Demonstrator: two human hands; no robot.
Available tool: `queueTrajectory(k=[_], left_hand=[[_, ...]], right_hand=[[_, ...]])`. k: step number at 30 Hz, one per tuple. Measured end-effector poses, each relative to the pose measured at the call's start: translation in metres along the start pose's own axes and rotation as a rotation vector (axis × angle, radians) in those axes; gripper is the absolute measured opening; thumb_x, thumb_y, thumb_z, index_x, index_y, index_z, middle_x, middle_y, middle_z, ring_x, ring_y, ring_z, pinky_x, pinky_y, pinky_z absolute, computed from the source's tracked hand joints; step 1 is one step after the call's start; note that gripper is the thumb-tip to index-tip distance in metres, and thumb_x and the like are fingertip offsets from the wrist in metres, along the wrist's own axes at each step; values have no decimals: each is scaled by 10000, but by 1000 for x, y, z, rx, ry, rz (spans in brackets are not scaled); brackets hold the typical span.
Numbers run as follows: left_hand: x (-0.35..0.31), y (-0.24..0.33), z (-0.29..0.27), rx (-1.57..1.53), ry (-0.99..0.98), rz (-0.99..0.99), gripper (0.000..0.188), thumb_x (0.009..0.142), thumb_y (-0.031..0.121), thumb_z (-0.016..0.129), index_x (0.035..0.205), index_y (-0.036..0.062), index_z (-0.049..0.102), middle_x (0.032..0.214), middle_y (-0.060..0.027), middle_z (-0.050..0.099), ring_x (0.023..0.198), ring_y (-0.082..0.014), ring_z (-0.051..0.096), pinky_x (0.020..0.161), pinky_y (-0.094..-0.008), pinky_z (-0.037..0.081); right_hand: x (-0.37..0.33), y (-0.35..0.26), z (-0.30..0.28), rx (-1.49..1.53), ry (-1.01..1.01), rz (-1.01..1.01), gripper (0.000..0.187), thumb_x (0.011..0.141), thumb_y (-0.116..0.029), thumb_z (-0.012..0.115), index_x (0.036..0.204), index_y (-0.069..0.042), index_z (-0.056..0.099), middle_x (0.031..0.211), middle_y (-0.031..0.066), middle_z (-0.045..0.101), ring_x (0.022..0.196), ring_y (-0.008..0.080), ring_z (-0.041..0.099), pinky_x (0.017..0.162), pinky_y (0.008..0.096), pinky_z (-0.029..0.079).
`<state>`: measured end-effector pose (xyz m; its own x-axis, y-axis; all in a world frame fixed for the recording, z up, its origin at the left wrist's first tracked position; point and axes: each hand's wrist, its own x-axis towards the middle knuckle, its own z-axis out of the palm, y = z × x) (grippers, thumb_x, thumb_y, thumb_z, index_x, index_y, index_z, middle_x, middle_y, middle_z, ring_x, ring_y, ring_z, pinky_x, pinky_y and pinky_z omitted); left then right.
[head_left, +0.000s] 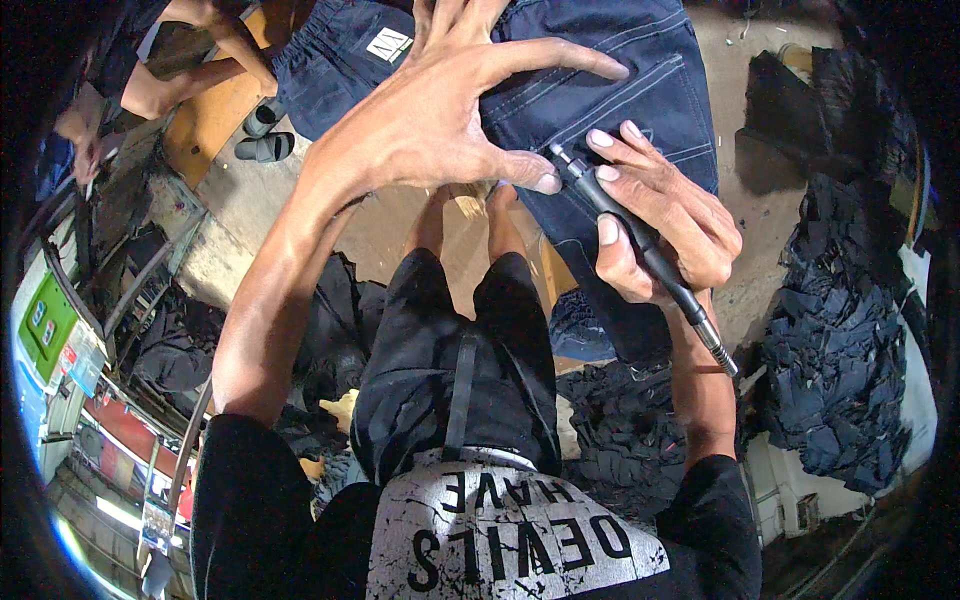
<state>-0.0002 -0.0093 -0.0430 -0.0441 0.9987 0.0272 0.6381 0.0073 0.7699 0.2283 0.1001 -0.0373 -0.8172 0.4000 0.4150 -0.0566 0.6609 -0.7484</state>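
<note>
Dark blue denim jeans (640, 35) with pale double stitching and a patch pocket (640, 95) spread out in front of me. My left hand (440, 115) lies over them, thumb and fingers spread wide, some fingertips cut off by the upper edge. Gripped like a pen in my right hand (670, 210) is a black rotary grinder handpiece (640, 230) with a metal nose and a springy cable end. Its small pale tip is at the pocket's stitching, near my left thumb; whether it touches the cloth I cannot tell.
Another dark blue garment with a white label (390, 45) lies at the upper left. Heaps of dark cloth scraps (835, 350) cover the floor at right and below. Grey slippers (265, 147) stand on the floor at left, near another person's bare limbs (190, 80).
</note>
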Motion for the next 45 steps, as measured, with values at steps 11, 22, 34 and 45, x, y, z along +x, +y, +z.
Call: queueTrajectory(k=[11,22,34,45], left_hand=[[2,1,-3,-69,-130,-88,891,629,485,931,1461,325,656,1650,-175,219,1536,-450,133,1247,-666,169],[5,2,-7,-45,-199,-148,898,683,702,881,1471,349,633,1786,-176,-64,1595,-532,-152,1206,-837,30],[3,1,-3,-8,-132,-104,784,718,451,919,1451,323,672,1690,-211,278,1578,-449,184,1298,-579,167],[5,4,-2,29,-33,-58,804,666,443,938,1425,334,697,1704,-181,277,1596,-408,157,1310,-556,146]], right_hand=[[-1,1,1,-33,35,12,252,679,-9,701,904,70,781,874,179,780,974,358,808,993,515,627],[-1,1,-1,-76,39,63,209,740,-38,723,899,89,770,870,193,778,965,377,806,984,525,625],[7,25,-20,44,137,106,205,845,-61,714,955,108,750,937,242,781,1016,378,795,1018,540,596],[10,26,-22,6,23,66,179,783,-58,714,885,77,773,861,178,780,976,376,805,989,531,620]])
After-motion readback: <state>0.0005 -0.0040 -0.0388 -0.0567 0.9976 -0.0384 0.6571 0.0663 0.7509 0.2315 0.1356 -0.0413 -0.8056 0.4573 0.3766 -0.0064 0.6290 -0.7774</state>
